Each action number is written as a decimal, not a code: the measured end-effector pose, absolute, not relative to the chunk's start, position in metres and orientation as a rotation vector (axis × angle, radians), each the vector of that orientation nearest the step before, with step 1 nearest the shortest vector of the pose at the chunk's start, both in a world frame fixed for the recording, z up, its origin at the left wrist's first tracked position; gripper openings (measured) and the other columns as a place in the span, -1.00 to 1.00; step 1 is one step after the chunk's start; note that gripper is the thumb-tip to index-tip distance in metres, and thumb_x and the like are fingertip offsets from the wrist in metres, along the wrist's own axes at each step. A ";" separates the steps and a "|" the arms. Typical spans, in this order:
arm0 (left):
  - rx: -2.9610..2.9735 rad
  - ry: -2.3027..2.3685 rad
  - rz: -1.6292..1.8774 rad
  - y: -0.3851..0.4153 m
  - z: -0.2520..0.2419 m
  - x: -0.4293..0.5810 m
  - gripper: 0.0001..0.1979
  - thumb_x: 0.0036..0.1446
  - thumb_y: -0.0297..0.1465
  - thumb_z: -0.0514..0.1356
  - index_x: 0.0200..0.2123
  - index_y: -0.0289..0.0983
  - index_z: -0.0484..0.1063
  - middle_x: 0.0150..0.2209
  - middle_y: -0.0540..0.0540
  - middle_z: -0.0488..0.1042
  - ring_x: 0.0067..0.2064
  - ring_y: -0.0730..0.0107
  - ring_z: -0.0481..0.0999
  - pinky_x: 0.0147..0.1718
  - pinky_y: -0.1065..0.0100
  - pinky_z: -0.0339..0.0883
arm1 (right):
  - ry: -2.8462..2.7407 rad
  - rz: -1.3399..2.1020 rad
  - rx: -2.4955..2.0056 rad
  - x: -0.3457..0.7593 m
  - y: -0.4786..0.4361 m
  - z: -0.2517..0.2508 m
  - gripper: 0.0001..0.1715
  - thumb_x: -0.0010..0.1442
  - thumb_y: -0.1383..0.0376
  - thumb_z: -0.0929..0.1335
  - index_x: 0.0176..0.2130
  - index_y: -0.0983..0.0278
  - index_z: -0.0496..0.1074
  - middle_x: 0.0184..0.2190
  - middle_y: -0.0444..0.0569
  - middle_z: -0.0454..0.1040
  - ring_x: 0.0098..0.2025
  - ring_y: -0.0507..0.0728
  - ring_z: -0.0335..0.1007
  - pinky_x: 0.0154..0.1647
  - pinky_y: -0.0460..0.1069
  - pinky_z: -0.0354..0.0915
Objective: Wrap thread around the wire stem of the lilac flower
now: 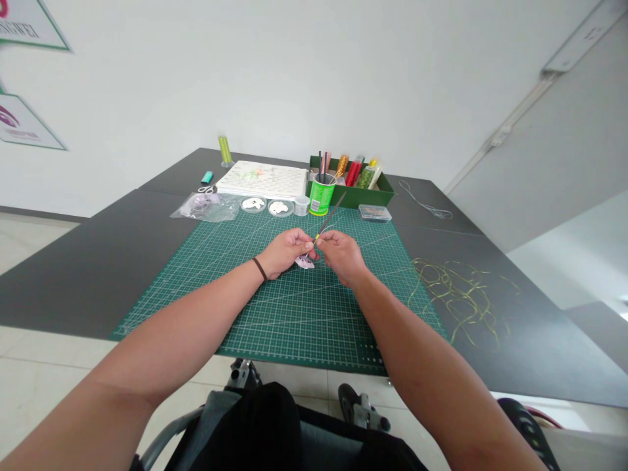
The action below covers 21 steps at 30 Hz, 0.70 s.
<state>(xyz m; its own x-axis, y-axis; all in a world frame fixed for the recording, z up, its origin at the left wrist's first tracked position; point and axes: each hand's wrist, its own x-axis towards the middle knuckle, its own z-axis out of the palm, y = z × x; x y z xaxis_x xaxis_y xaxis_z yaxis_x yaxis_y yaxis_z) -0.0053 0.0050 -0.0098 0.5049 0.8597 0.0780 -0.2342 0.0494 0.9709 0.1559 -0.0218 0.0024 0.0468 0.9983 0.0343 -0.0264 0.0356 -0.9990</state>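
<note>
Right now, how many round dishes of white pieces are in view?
2. The left dish sits beside the clear bag; the right dish sits between the left one and the grey tub. More could be hidden behind the green can.

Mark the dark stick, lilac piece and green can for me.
Dark stick [331, 214]: head view, middle of shaft.
Lilac piece [305, 262]: head view, its ruffled part.
Green can [322, 195]: head view, front wall.

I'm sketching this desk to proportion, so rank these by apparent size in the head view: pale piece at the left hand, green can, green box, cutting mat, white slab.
1. Cutting mat
2. Green box and white slab: too alike to rank
3. Green can
4. Pale piece, partly hidden
</note>
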 end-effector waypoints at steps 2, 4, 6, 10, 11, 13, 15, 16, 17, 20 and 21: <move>1.198 0.589 0.889 0.005 -0.009 -0.007 -0.56 -0.08 -0.20 0.49 -0.34 -0.32 0.35 -0.50 -0.03 0.56 -0.42 0.37 0.58 -0.43 0.40 0.37 | -1.149 1.214 -1.163 0.156 -0.022 0.003 -0.66 -0.11 0.12 0.49 -0.40 0.25 0.39 -0.74 -0.31 0.24 -0.73 -0.09 -0.06 -0.72 -0.11 -0.17; 1.136 0.547 0.843 0.005 -0.008 -0.009 -0.53 -0.12 -0.19 0.51 -0.35 -0.32 0.36 -0.51 -0.03 0.54 -0.42 0.35 0.59 -0.43 0.39 0.38 | -1.142 1.260 -1.131 0.156 -0.023 0.003 -0.62 -0.13 0.12 0.51 -0.36 0.26 0.42 -0.74 -0.31 0.23 -0.74 -0.10 -0.08 -0.73 -0.11 -0.19; 1.076 0.512 0.793 0.004 -0.006 -0.011 -0.55 -0.13 -0.22 0.53 -0.38 -0.33 0.37 -0.52 -0.02 0.53 -0.42 0.35 0.60 -0.42 0.40 0.39 | -1.151 1.302 -1.088 0.157 -0.024 0.004 -0.58 -0.13 0.11 0.53 -0.31 0.28 0.45 -0.75 -0.32 0.22 -0.74 -0.10 -0.09 -0.73 -0.11 -0.20; 0.977 0.463 0.720 0.003 -0.001 -0.015 -0.59 -0.14 -0.30 0.54 -0.42 -0.34 0.39 -0.52 -0.02 0.53 -0.37 0.33 0.63 -0.39 0.42 0.40 | -1.162 1.365 -1.008 0.157 -0.026 0.005 -0.58 -0.14 0.10 0.55 -0.34 0.28 0.45 -0.72 -0.29 0.25 -0.73 -0.11 -0.06 -0.73 -0.12 -0.16; 0.956 0.461 0.709 0.003 -0.001 -0.016 -0.60 -0.14 -0.31 0.54 -0.42 -0.35 0.40 -0.51 -0.02 0.53 -0.36 0.32 0.64 -0.39 0.42 0.41 | -1.158 1.372 -0.995 0.157 -0.026 0.005 -0.58 -0.15 0.10 0.55 -0.37 0.27 0.43 -0.72 -0.29 0.26 -0.73 -0.11 -0.05 -0.73 -0.13 -0.15; 0.917 0.470 0.685 0.004 -0.001 -0.017 -0.61 -0.17 -0.33 0.55 -0.43 -0.36 0.41 -0.51 -0.03 0.52 -0.36 0.31 0.64 -0.39 0.42 0.41 | -1.153 1.378 -0.981 0.157 -0.026 0.005 -0.58 -0.17 0.11 0.56 -0.40 0.26 0.41 -0.71 -0.29 0.27 -0.73 -0.12 -0.05 -0.72 -0.13 -0.14; 0.879 0.482 0.666 0.004 -0.001 -0.017 -0.62 -0.19 -0.37 0.55 -0.43 -0.37 0.42 -0.52 -0.02 0.51 -0.37 0.31 0.64 -0.37 0.41 0.42 | -1.158 1.379 -0.973 0.156 -0.027 0.006 -0.59 -0.17 0.12 0.56 -0.41 0.26 0.39 -0.72 -0.30 0.26 -0.73 -0.12 -0.06 -0.72 -0.13 -0.13; 0.866 0.487 0.661 0.004 -0.001 -0.017 -0.63 -0.19 -0.39 0.54 -0.43 -0.37 0.42 -0.53 -0.02 0.50 -0.39 0.32 0.63 -0.35 0.39 0.43 | -1.163 1.375 -0.973 0.156 -0.027 0.006 -0.60 -0.17 0.12 0.56 -0.42 0.25 0.39 -0.73 -0.31 0.24 -0.73 -0.12 -0.07 -0.72 -0.13 -0.13; 0.859 0.492 0.659 0.004 -0.001 -0.017 -0.65 -0.18 -0.41 0.53 -0.43 -0.37 0.42 -0.54 -0.01 0.48 -0.40 0.34 0.61 -0.34 0.38 0.43 | -1.166 1.367 -0.977 0.156 -0.027 0.006 -0.61 -0.16 0.13 0.55 -0.42 0.25 0.39 -0.73 -0.32 0.22 -0.73 -0.12 -0.08 -0.72 -0.13 -0.13; 0.863 0.503 0.685 0.003 -0.001 -0.014 -0.71 -0.11 -0.44 0.48 -0.43 -0.36 0.42 -0.58 0.01 0.43 -0.44 0.39 0.57 -0.32 0.37 0.42 | -1.174 1.319 -1.017 0.155 -0.027 0.005 -0.65 -0.13 0.14 0.53 -0.42 0.24 0.39 -0.74 -0.34 0.18 -0.72 -0.11 -0.08 -0.71 -0.12 -0.14; 0.866 0.505 0.698 0.002 -0.001 -0.013 -0.73 -0.08 -0.44 0.46 -0.43 -0.36 0.41 -0.59 0.02 0.41 -0.45 0.40 0.55 -0.33 0.37 0.41 | -1.180 1.304 -1.036 0.155 -0.026 0.005 -0.66 -0.12 0.14 0.52 -0.42 0.24 0.39 -0.74 -0.34 0.18 -0.72 -0.10 -0.08 -0.71 -0.12 -0.15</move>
